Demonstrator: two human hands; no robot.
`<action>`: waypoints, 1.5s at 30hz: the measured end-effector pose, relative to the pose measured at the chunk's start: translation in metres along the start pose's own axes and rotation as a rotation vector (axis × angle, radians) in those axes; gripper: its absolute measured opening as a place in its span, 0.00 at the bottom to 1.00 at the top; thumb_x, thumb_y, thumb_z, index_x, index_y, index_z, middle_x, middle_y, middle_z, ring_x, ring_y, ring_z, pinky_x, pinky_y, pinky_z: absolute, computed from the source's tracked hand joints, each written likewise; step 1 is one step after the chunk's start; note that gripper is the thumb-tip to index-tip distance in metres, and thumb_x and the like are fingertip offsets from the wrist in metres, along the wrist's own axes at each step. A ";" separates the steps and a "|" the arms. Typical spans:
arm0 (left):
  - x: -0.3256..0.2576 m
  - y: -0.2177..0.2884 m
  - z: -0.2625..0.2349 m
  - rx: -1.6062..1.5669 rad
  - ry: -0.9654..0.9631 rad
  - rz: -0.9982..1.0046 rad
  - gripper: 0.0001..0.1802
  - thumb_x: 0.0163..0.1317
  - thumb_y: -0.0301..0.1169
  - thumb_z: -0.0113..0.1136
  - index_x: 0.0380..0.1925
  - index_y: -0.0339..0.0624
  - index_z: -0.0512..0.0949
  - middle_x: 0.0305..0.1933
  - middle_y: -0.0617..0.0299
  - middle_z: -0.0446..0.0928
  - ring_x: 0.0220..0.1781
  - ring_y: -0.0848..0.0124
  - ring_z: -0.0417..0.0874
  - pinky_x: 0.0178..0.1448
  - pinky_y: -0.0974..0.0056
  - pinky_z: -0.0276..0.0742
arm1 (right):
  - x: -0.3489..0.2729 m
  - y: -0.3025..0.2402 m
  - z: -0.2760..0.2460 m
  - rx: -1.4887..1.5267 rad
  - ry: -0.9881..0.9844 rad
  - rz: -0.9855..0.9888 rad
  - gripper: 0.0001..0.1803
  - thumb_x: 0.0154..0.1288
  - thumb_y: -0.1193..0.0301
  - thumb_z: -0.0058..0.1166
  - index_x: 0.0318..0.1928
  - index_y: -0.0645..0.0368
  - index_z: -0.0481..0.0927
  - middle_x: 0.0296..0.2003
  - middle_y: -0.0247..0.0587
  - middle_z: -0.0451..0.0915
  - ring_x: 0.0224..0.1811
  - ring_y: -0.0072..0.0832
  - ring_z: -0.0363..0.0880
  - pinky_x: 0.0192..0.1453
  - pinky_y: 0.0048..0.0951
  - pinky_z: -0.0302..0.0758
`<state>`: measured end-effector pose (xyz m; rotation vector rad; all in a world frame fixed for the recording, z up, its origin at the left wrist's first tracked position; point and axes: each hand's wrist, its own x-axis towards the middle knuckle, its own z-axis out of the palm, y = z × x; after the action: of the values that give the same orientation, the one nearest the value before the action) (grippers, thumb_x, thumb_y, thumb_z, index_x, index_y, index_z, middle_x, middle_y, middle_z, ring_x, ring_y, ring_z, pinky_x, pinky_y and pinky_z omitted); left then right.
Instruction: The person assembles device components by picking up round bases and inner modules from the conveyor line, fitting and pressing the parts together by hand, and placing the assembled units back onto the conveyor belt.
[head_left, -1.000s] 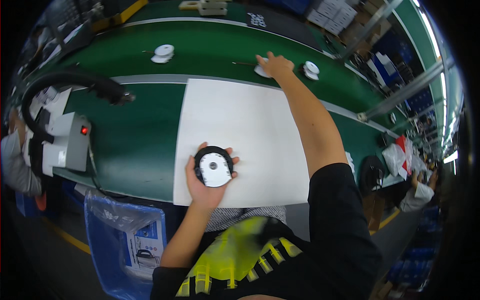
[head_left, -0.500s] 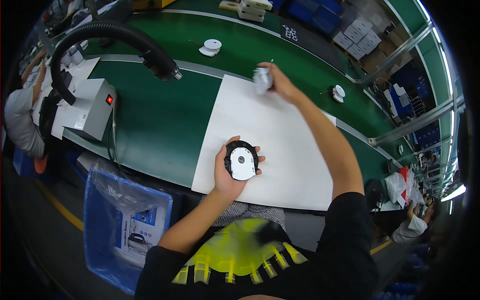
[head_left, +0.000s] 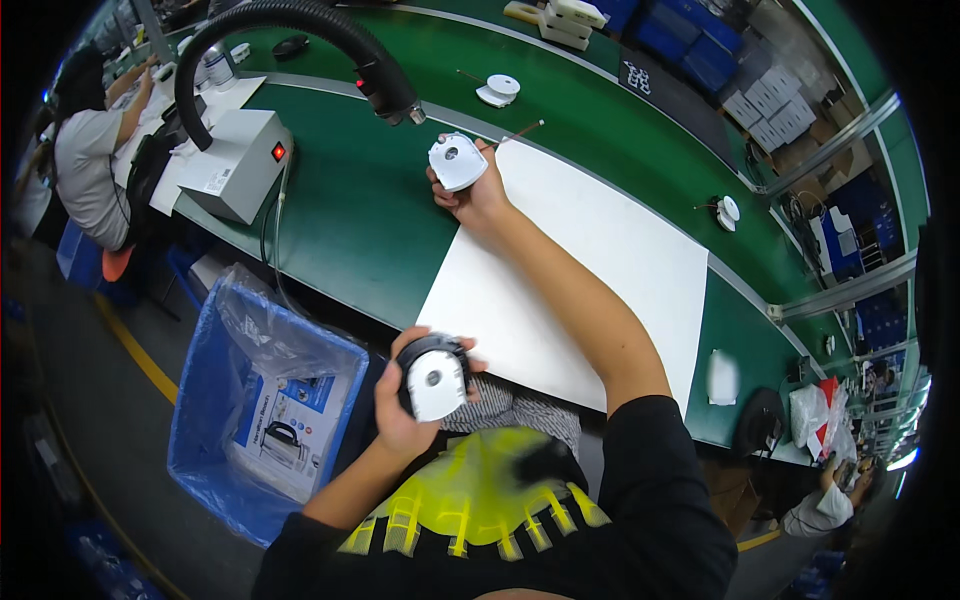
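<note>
Left hand (head_left: 405,405) is clamped on a round black part with a white disc face (head_left: 434,378), held near the body, off the near edge of the white mat (head_left: 590,270). Right hand (head_left: 475,190) has lifted a white cover piece (head_left: 457,161) from the far tabletop (head_left: 340,200) and now holds it, apparently pinched, near the black extraction hose nozzle (head_left: 392,95). Both parts are in hand; they remain well apart.

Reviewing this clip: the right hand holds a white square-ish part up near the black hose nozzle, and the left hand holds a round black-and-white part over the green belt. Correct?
Not quite. In the head view the left hand holds the round black-and-white part close to the body, at the near edge of the white mat, not over the green belt. The right hand does hold the white part near the black hose nozzle.
</note>
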<state>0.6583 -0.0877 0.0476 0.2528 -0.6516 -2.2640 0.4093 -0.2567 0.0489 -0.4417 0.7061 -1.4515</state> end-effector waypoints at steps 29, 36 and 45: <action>0.219 -0.004 0.041 -0.455 -0.200 -0.297 0.37 0.51 0.36 0.50 0.66 0.50 0.70 0.75 0.34 0.53 0.79 0.37 0.49 0.73 0.34 0.59 | -0.234 -0.055 0.010 -0.292 0.109 -0.620 0.31 0.76 0.45 0.26 0.70 0.47 0.62 0.40 0.45 0.78 0.35 0.26 0.76 0.39 0.28 0.74; 0.134 -0.066 0.120 -0.194 -0.358 -0.008 0.43 0.64 0.62 0.46 0.73 0.52 0.55 0.66 0.31 0.67 0.63 0.40 0.75 0.62 0.45 0.76 | -0.277 -0.038 -0.002 -0.966 0.333 -1.199 0.29 0.74 0.47 0.40 0.58 0.61 0.68 0.39 0.42 0.76 0.33 0.27 0.74 0.35 0.26 0.69; 0.099 -0.065 0.145 0.428 -0.311 0.132 0.41 0.71 0.60 0.38 0.71 0.39 0.57 0.62 0.46 0.72 0.62 0.61 0.77 0.66 0.59 0.73 | -0.285 -0.048 0.017 -1.813 0.576 -1.346 0.27 0.55 0.46 0.58 0.52 0.45 0.79 0.36 0.40 0.76 0.28 0.32 0.73 0.29 0.32 0.63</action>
<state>0.4962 -0.0661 0.1389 0.0574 -1.2799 -2.0339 0.3928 0.0170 0.1412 -2.2426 2.4615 -1.6743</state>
